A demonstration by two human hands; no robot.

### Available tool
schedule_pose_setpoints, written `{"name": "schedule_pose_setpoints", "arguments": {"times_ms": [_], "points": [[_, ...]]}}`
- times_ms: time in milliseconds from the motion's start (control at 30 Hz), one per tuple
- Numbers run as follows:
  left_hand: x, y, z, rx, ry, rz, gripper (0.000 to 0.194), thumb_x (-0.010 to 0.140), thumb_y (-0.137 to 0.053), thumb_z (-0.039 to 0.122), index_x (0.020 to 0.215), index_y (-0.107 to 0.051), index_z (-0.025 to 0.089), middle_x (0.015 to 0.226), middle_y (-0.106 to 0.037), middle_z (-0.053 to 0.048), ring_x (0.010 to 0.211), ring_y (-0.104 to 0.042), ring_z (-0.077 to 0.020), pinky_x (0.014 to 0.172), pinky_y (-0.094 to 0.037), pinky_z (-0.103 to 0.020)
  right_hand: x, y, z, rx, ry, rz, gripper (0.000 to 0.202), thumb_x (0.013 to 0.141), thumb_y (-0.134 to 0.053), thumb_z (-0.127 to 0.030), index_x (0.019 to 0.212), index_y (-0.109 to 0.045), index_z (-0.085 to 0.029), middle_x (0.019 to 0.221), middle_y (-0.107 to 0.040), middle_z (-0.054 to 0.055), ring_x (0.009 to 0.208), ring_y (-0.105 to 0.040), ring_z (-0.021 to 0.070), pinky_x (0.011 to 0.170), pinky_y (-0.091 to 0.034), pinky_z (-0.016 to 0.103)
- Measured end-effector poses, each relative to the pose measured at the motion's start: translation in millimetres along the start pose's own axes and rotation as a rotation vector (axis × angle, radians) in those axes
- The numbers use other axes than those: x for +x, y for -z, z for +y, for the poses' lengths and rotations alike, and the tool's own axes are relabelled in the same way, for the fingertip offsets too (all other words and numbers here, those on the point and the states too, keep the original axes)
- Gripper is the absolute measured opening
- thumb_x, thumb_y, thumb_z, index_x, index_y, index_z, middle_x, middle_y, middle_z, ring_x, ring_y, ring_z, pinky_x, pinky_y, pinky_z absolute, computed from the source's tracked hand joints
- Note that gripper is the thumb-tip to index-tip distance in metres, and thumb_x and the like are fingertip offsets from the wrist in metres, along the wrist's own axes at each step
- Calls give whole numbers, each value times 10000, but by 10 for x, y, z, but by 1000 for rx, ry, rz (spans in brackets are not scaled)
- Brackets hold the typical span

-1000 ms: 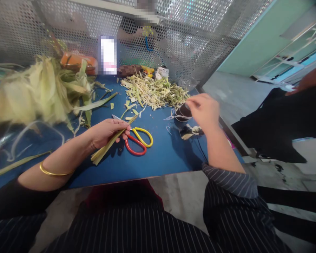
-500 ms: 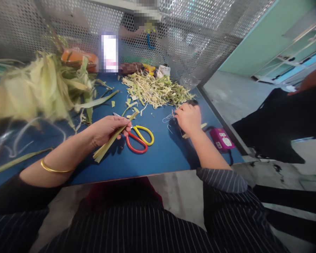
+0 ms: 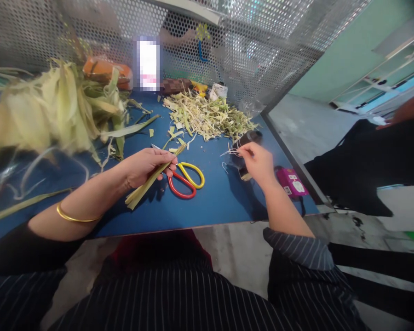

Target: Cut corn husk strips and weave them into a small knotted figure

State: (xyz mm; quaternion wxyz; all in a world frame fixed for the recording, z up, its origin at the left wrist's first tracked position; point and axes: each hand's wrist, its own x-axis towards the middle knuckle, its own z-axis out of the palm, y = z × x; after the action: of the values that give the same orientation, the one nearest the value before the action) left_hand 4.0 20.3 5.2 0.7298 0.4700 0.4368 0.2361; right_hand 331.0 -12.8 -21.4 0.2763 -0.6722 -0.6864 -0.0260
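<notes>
My left hand (image 3: 155,163) is closed round a bundle of folded corn husk strips (image 3: 140,193), which slants down toward the table's front edge. Just beside and under it lie scissors (image 3: 182,187) with one red and one yellow handle, the blades partly hidden by the hand. My right hand (image 3: 257,161) pinches thin pale wires (image 3: 232,151) between thumb and fingertips. A dark object (image 3: 251,137), its shape partly covered by the hand, lies right behind these fingers. One short bent wire (image 3: 225,168) rests on the table to the left.
Dry corn husks (image 3: 51,110) are heaped at the left. Cut husk scraps (image 3: 203,115) form a pile at the back, near a bright phone-like screen (image 3: 148,64) and an orange package (image 3: 106,72). A purple power socket box (image 3: 291,182) sits at the right edge; a person in black (image 3: 365,161) is beyond.
My right hand has drawn back slightly toward me and right, now pinching the wires and uncovering more of the dark object. My left hand still holds the husk bundle.
</notes>
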Motion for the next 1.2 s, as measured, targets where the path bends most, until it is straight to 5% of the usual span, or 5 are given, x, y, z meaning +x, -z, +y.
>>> {"name": "schedule_pose_setpoints", "arguments": {"times_ms": [167, 367, 533, 867, 1200], "points": [[16, 2, -3, -11, 4, 1, 165, 811, -603, 201, 678, -624, 107, 652, -587, -54, 505, -537, -83, 380, -368, -168, 18, 17, -8, 142, 27, -140, 162, 854, -503, -286, 810, -629, -194, 773, -692, 33, 732, -631, 174, 718, -432, 299], [25, 16, -14, -8, 0, -10, 156, 822, -588, 195, 699, -623, 105, 658, -583, -47, 510, -540, -79, 386, -369, -161, -69, 70, -5, 360, -72, -109, 126, 856, -500, -283, 807, -579, -199, 643, -617, -19, 590, -591, 129, 631, -450, 265], [26, 22, -18, 7, 15, -20, 169, 841, -570, 203, 713, -625, 109, 667, -590, -40, 516, -543, -73, 398, -375, -155, -157, 96, 94, 94, -15, 55, 127, 820, -574, -294, 853, -657, -204, 796, -639, 29, 640, -592, 151, 641, -441, 298], [37, 33, -27, -4, 26, -13, 186, 848, -561, 193, 692, -627, 116, 661, -593, -48, 515, -543, -75, 422, -395, -159, -125, -122, 106, -324, 342, -160, 184, 866, -502, -212, 802, -673, -189, 874, -649, 72, 805, -567, 196, 773, -335, 367], [31, 17, -17, -1, 16, -30, 188, 853, -559, 213, 704, -627, 121, 661, -583, -34, 514, -546, -76, 395, -363, -158, -201, -70, 141, 423, -200, 136, 141, 820, -558, -329, 836, -604, -197, 681, -602, -19, 626, -583, 138, 665, -458, 293]]}}
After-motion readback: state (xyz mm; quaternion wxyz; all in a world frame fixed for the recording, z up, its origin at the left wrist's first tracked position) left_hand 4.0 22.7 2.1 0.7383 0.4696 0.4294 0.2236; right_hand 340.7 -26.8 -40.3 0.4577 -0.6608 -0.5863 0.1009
